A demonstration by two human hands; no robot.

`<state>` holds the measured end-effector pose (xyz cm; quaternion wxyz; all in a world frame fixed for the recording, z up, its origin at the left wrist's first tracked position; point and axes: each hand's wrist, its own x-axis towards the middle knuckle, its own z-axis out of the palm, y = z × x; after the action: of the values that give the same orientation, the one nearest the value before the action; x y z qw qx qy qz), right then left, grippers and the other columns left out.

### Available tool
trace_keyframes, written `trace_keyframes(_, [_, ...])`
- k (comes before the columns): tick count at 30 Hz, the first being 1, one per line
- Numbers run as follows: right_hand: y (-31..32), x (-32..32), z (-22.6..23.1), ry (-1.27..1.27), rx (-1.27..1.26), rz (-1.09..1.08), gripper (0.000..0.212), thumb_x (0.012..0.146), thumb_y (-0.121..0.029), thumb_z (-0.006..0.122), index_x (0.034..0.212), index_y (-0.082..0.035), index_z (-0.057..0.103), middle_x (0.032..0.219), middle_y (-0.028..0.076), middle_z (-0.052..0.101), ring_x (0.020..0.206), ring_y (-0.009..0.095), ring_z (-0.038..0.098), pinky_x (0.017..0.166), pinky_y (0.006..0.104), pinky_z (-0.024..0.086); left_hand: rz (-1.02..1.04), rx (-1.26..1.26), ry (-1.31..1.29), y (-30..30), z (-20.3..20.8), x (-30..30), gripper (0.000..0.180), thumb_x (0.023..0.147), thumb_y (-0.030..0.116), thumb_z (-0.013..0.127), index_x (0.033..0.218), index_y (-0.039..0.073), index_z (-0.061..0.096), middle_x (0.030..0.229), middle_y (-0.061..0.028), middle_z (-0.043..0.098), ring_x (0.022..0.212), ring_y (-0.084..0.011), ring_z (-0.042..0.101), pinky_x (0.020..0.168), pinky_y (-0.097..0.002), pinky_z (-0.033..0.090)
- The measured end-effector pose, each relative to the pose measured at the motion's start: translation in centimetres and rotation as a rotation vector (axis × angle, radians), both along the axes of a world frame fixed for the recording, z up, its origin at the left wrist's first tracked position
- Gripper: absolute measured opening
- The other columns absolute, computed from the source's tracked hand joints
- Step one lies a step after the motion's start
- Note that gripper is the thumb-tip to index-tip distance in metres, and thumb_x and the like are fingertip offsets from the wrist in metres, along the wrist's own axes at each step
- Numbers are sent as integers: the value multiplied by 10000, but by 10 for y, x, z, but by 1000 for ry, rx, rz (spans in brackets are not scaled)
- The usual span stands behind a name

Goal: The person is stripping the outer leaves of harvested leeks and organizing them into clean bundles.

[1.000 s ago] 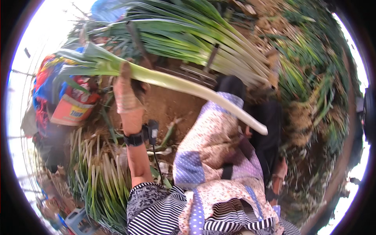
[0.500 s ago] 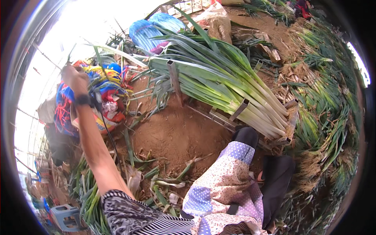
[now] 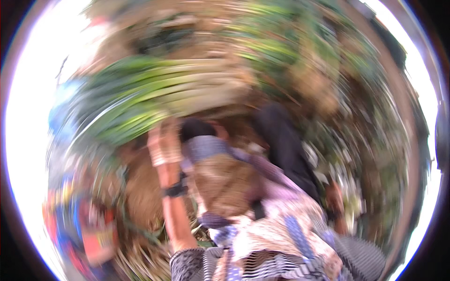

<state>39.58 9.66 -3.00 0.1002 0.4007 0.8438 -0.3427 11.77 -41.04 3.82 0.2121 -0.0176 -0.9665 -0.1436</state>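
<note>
The whole view is smeared by motion. A bundle of leeks [image 3: 187, 91] lies in front of me, green leaves to the left, white stalks and roots to the right. My left hand [image 3: 165, 138], with a dark band on its wrist, is at the near edge of the bundle. It overlaps the lowest leaves, but whether it grips them I cannot tell. My right hand [image 3: 333, 199] hangs low at my right side, beside some blurred whitish-green plant pieces [image 3: 352, 199]. Its fingers do not show clearly.
Loose leeks [image 3: 318, 61] cover the ground at the far right. A pile of colourful ties or bags [image 3: 86, 220] lies at the left, with a blue bundle [image 3: 65, 107] farther off. My knees, in a patterned apron [image 3: 208, 152] and dark trousers [image 3: 286, 136], come close to the bundle.
My view has swung to the right. My left hand has come from the colourful pile at the left to the bundle of leeks. My right hand has come into view.
</note>
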Motion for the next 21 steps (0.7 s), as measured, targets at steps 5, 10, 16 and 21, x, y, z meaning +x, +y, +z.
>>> trace_keyframes(5, [55, 77, -41, -338, 547, -159, 515, 746, -411, 628, 1149, -106, 529, 1096, 153, 573, 1022, 335, 548, 857, 427, 445, -31, 570, -208, 25, -17, -31, 297, 888, 215, 561, 1092, 6, 614, 1135, -139, 603, 1023, -254, 569, 928, -326, 424])
trace_keyframes(10, [62, 154, -34, -367, 680, -608, 806, 630, -555, 690, 1264, -114, 460, 1192, 155, 535, 1083, 319, 519, 913, 399, 426, -159, 353, -225, 1, -10, -29, 389, 899, 253, 521, 1153, -39, 565, 1167, -185, 569, 1064, -295, 531, 963, -347, 374])
trace_keyframes(16, [75, 199, -13, -342, 791, -728, 920, 639, -608, 674, 1338, -82, 389, 1316, 191, 448, 1201, 342, 430, 990, 411, 354, -114, 404, -379, -5, -14, -20, 425, 896, 254, 527, 1196, -47, 527, 1201, -184, 554, 1084, -288, 522, 971, -334, 366])
trace_keyframes(21, [108, 218, 2, -406, 681, -921, 949, 638, -620, 669, 1319, -21, 390, 1310, 217, 449, 1202, 341, 442, 989, 401, 367, -2, 254, -426, 10, 9, 8, 465, 887, 278, 534, 1226, -39, 502, 1216, -177, 546, 1072, -284, 528, 951, -346, 386])
